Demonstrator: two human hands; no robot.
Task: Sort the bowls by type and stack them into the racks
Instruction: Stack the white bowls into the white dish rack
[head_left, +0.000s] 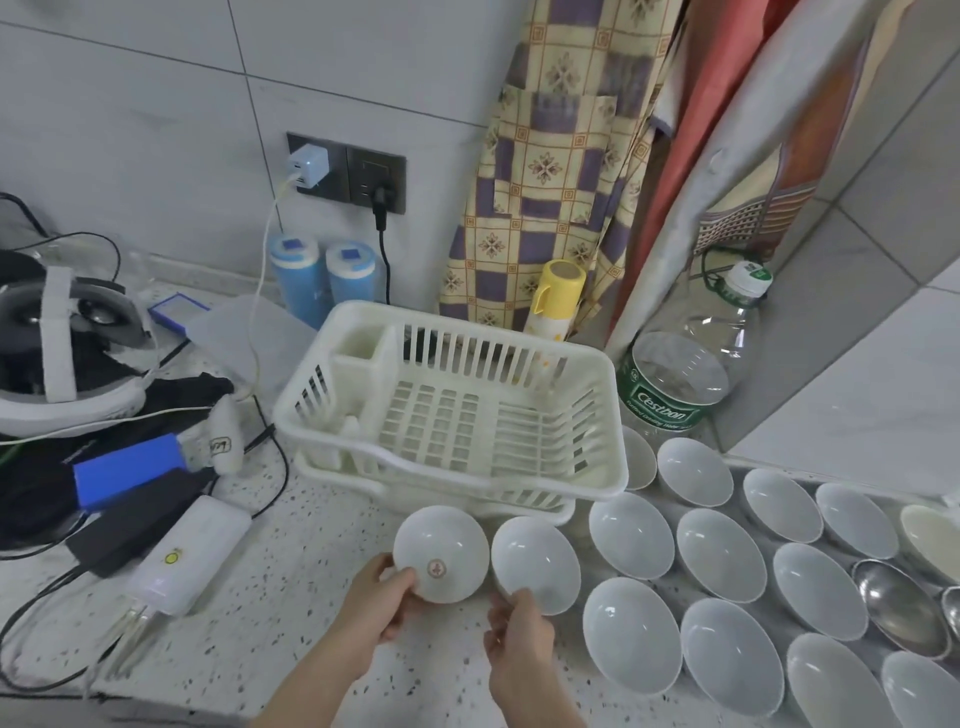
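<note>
Bowls: the left hand gripped one (base up), the right hand pinched another's near rim; rack lay just beyond both.

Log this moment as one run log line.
left hand: holds white bowl | right hand: grips second bowl | rack: no bowls

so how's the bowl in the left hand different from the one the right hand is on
The left-hand bowl is lifted and turned to show its base with a red mark; the right-hand bowl faces up, showing its plain inside. The left hand grips its bowl; the right hand pinches the rim. Both are white.
</note>
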